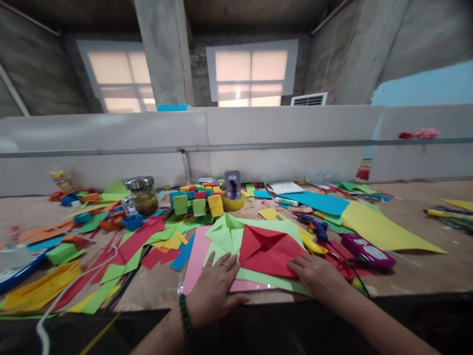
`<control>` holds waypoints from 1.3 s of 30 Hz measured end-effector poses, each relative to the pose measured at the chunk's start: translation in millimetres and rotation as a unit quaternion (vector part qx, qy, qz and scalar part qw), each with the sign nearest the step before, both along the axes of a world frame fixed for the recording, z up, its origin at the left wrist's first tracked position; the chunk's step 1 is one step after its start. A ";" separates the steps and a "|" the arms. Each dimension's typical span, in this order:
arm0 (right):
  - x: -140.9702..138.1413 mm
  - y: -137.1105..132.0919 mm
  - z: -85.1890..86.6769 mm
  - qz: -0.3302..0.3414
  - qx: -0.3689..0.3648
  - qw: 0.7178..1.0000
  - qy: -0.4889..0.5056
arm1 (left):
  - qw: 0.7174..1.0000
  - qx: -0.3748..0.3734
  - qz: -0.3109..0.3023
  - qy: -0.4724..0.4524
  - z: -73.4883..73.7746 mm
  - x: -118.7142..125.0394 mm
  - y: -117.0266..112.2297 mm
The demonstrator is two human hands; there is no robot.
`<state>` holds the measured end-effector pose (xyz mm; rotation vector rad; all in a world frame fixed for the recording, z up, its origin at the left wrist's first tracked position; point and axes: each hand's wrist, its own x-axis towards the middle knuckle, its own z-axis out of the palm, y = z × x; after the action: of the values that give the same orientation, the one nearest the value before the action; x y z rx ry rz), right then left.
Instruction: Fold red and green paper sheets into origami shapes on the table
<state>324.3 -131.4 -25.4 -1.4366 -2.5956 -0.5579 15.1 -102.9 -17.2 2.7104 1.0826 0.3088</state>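
A red folded paper point(271, 249) lies beside a light green folded paper point(226, 235), both creased toward a middle point. My left hand point(216, 283) rests with fingers spread on the lower edge of the green one, a green bead bracelet on its wrist. At the red paper's lower right corner, my right hand point(320, 277) has its fingers curled onto the edge; its thumb is hidden. Beneath both are light green paper and a pink sheet point(192, 266).
Several small folded paper boxes point(199, 207) stand behind, near a glass jar point(142, 196) and a yellow tape roll point(234, 203). To the right lie a blue glue gun point(314, 226), a purple box point(367, 251) and yellow paper point(388, 229). A white cord point(79, 280) crosses paper scraps at left.
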 end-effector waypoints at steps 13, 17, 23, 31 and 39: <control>-94.7 -23.2 22.7 -0.099 -0.057 0.992 0.060 | 0.997 0.062 0.025 -0.040 3.4 24.3 -7.1; -77.8 -9.0 46.4 -0.037 -0.160 0.966 0.198 | 0.999 0.021 0.025 -0.025 -11.4 18.7 -10.9; -52.9 22.5 37.6 -0.079 -0.157 0.971 0.160 | 1.000 0.020 -0.013 -0.007 -9.0 15.8 -16.3; -48.8 -30.3 37.4 -0.120 -0.265 0.940 0.177 | 1.000 0.016 0.007 0.006 -13.9 25.7 -5.1; -56.7 -35.0 28.1 -0.061 -0.256 0.953 0.151 | 0.998 0.049 0.032 -0.020 -5.8 27.4 -2.6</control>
<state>267.6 -166.4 2.6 -1.6656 -2.5085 0.3393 42.4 -105.5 -23.0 2.7458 1.1731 0.4362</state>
